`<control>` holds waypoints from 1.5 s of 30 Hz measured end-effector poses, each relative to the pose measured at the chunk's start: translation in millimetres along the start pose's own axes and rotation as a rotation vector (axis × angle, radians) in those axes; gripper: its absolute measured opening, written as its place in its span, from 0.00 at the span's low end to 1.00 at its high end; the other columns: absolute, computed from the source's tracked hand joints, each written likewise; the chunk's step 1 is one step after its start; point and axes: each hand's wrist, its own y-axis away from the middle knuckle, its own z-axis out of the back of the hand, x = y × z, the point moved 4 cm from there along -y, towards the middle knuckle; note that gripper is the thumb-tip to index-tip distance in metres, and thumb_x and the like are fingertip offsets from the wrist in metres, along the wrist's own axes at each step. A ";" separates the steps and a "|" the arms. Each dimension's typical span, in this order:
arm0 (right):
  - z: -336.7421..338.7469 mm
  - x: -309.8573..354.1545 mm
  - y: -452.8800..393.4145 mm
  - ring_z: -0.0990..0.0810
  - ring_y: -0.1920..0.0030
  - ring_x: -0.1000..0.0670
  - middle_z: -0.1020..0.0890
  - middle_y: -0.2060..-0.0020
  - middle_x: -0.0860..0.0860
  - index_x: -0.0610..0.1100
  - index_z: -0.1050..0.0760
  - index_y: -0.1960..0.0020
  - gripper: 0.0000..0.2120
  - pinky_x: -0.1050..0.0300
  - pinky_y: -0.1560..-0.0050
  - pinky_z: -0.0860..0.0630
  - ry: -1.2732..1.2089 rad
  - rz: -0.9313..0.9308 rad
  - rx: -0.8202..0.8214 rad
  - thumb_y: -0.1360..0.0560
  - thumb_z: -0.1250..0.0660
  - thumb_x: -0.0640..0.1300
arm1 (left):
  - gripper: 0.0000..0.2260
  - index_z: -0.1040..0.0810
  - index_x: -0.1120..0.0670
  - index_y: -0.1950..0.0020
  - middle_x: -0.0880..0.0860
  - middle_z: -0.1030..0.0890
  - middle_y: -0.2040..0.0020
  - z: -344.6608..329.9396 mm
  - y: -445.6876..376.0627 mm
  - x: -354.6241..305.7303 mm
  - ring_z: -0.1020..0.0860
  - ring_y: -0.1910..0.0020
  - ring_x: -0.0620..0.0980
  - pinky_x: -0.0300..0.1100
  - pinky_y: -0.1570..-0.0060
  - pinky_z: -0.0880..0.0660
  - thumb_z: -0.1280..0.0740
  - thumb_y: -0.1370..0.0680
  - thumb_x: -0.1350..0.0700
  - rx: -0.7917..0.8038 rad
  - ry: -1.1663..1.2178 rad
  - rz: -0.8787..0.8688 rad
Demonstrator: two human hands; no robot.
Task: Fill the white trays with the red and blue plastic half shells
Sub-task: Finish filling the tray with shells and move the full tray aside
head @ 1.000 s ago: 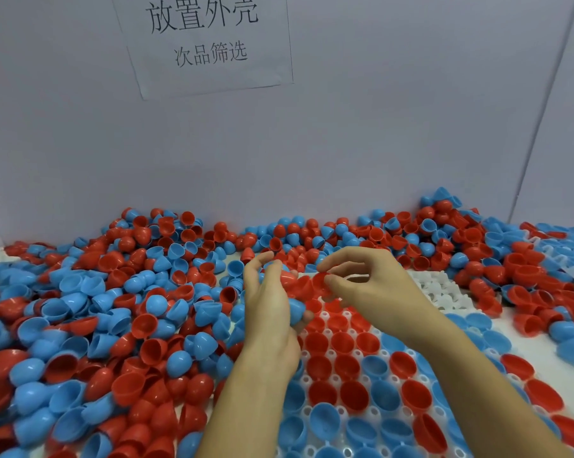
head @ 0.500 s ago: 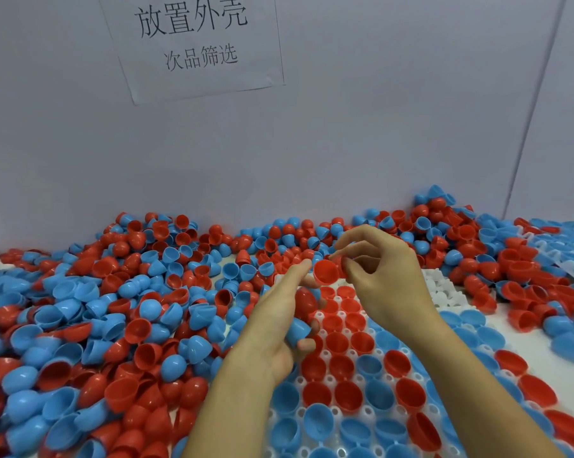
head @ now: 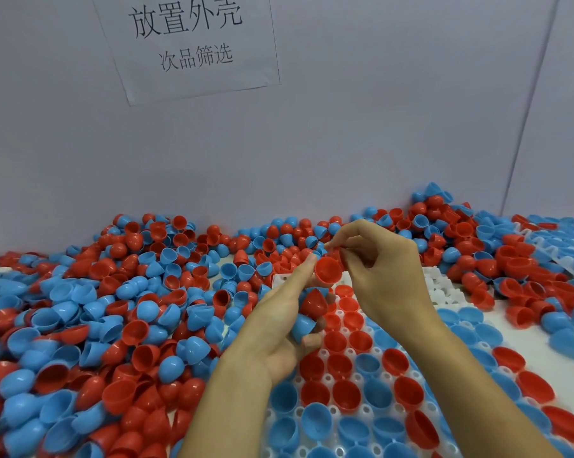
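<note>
My right hand point(head: 383, 276) pinches a red half shell point(head: 327, 271) by its rim, open side facing me, above the far end of the white tray point(head: 444, 289). My left hand point(head: 280, 325) cradles several shells in its curled fingers, among them a red pointed shell point(head: 313, 304) and a blue shell point(head: 302, 327); its index finger stretches up to touch the pinched red shell. Red and blue shells sit open side up in the tray's sockets point(head: 345, 388).
A deep loose pile of red and blue half shells point(head: 97, 325) covers the table on the left and along the back wall. More shells and another white tray point(head: 563, 259) lie at the right. A paper sign point(head: 189, 44) hangs on the grey wall.
My right hand has lifted a red shell up from the tray's far end and turned its opening toward me. My left hand has tilted, its index finger now reaching to that shell.
</note>
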 end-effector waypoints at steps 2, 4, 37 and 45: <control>0.6 0.6 -0.2 0.16 0.56 0.59 0.15 0.60 0.55 0.47 0.20 0.54 0.14 0.70 0.54 0.22 -0.023 -0.009 -0.005 0.25 0.34 0.28 | 0.17 0.11 0.51 0.54 0.53 0.18 0.60 -2.5 -4.4 -0.3 0.26 0.68 0.46 0.34 0.77 0.34 0.22 0.36 0.41 -0.002 0.032 -0.035; 0.9 0.7 -0.9 0.16 0.55 0.60 0.15 0.58 0.57 0.49 0.21 0.51 0.15 0.69 0.53 0.22 -0.040 -0.037 0.000 0.25 0.34 0.29 | 0.23 0.11 0.52 0.51 0.54 0.17 0.58 -2.1 -8.8 -0.6 0.24 0.68 0.46 0.36 0.70 0.32 0.21 0.41 0.41 -0.063 0.093 -0.072; 26.3 -82.7 -31.9 0.18 0.53 0.46 0.16 0.51 0.47 0.46 0.15 0.50 0.08 0.51 0.51 0.18 0.986 -0.381 0.775 0.26 0.31 0.39 | 0.06 0.21 0.44 0.49 0.52 0.19 0.63 9.9 -6.5 -15.3 0.29 0.75 0.46 0.35 0.80 0.39 0.37 0.18 0.53 -0.263 0.076 -0.353; 10.2 -77.4 -23.5 0.21 0.56 0.46 0.22 0.53 0.47 0.43 0.22 0.42 0.14 0.52 0.56 0.20 1.072 -0.372 0.867 0.27 0.34 0.36 | 0.16 0.21 0.59 0.60 0.52 0.23 0.66 8.2 -6.4 -12.8 0.33 0.77 0.45 0.33 0.83 0.43 0.37 0.20 0.49 -0.144 0.264 -0.186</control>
